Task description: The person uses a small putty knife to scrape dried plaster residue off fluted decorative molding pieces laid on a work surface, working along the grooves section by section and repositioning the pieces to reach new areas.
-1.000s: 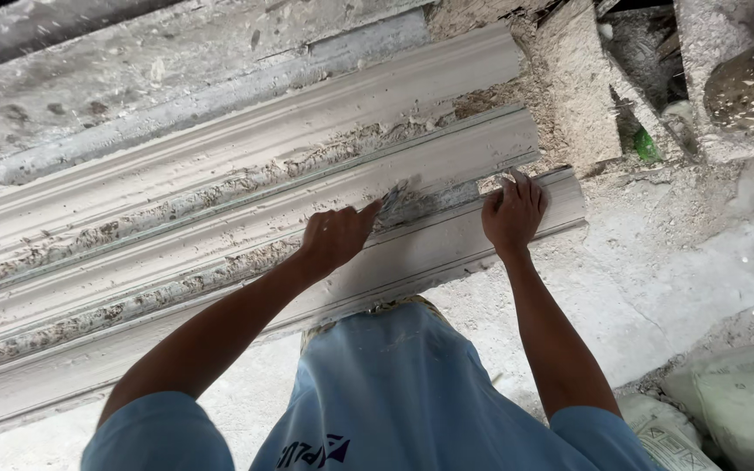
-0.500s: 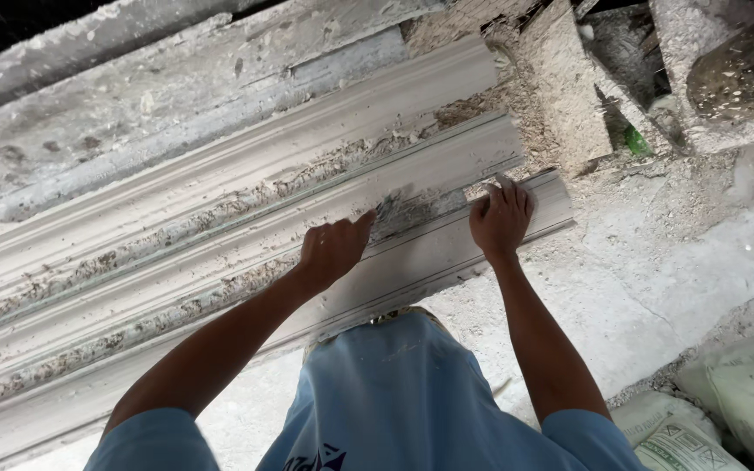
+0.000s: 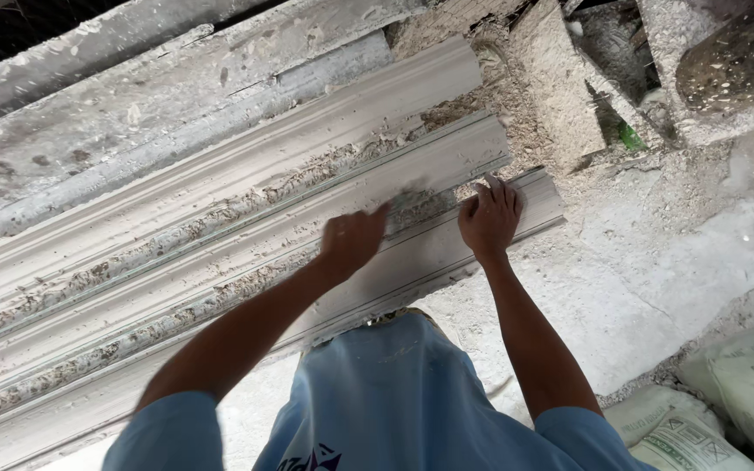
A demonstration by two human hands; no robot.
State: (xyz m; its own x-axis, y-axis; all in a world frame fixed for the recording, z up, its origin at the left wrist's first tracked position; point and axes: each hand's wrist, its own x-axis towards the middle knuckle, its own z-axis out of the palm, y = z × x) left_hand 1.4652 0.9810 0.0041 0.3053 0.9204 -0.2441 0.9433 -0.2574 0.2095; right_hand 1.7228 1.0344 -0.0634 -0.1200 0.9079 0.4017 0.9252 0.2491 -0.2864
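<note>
Both hands (image 3: 355,237) (image 3: 489,218) press flat on grey, plaster-crusted moulding (image 3: 220,262).

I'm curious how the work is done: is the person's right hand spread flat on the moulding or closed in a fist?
Spread flat: the right hand lies palm down, fingers extended, on the nearest white moulding strip.

Left hand (image 3: 353,240) motion-blurred, fingers unclear; sacks (image 3: 743,392) cut off by right/bottom edge; moulding (image 3: 220,253) runs off left.

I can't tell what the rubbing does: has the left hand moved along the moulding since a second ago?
Yes. The left hand has slid slightly away from the moulding's end, widening its gap to the right hand.
</note>
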